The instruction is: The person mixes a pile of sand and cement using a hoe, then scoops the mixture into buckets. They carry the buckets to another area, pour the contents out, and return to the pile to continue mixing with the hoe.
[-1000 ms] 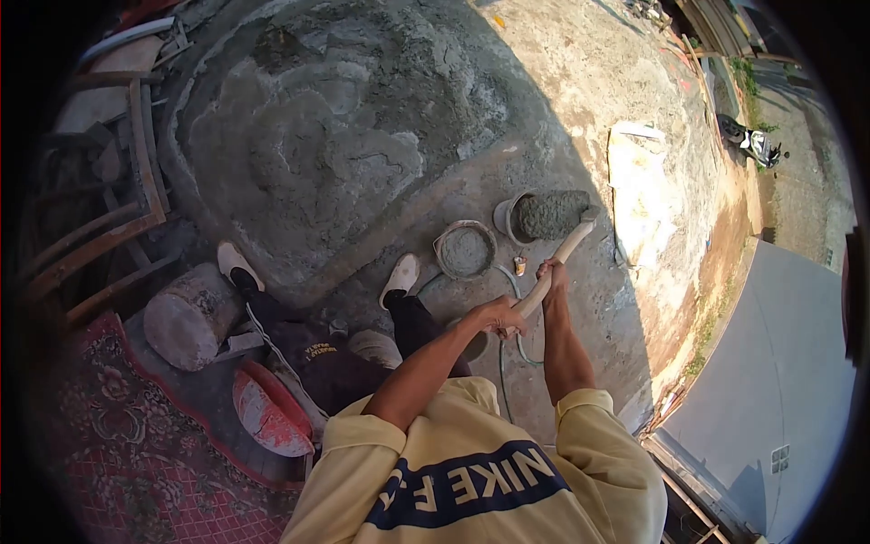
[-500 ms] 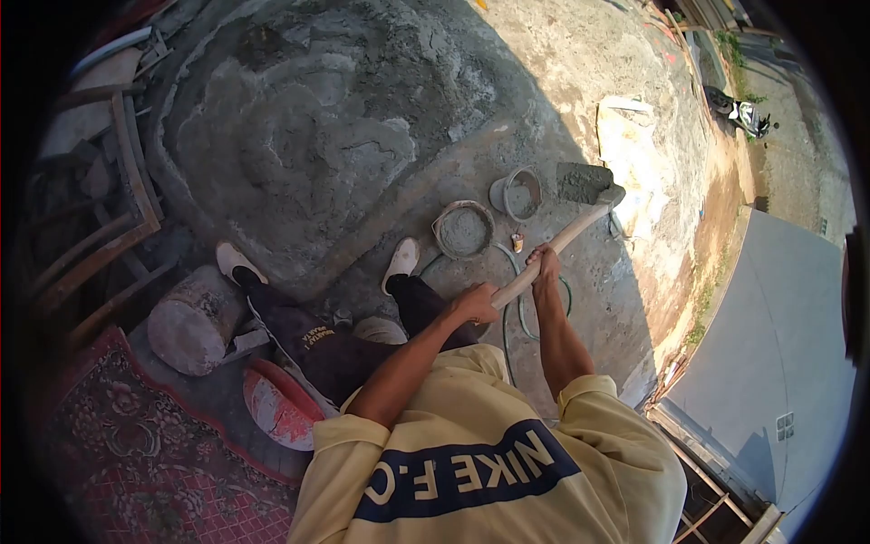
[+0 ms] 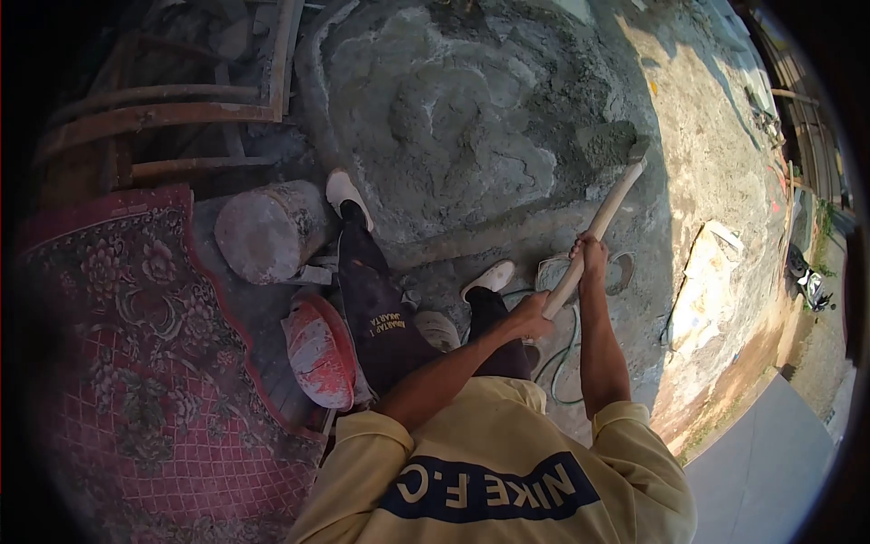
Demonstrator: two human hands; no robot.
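Note:
Both hands grip the pale wooden handle [image 3: 614,201] of a hoe. My left hand [image 3: 530,317] is closed round its lower end, and my right hand [image 3: 591,256] is closed farther up. At the far end, the hoe's head [image 3: 640,151] is at the right part of the wet grey cement mix [image 3: 453,118], its blade hard to tell from the mix. Behind the handle and my right hand, two buckets are partly hidden, the right one [image 3: 622,272] showing beside my wrist.
A green hose [image 3: 560,400] lies by the buckets. On the left are a cement-crusted drum [image 3: 258,238], a red basin [image 3: 322,354], a patterned red carpet [image 3: 181,381] and wooden frames [image 3: 163,115]. A pale sack [image 3: 705,290] lies right, with a motorbike [image 3: 811,281] beyond.
The hoe's head has moved from beside the buckets onto the cement mix. Both hands still hold the handle, and the view has turned, shifting the surroundings.

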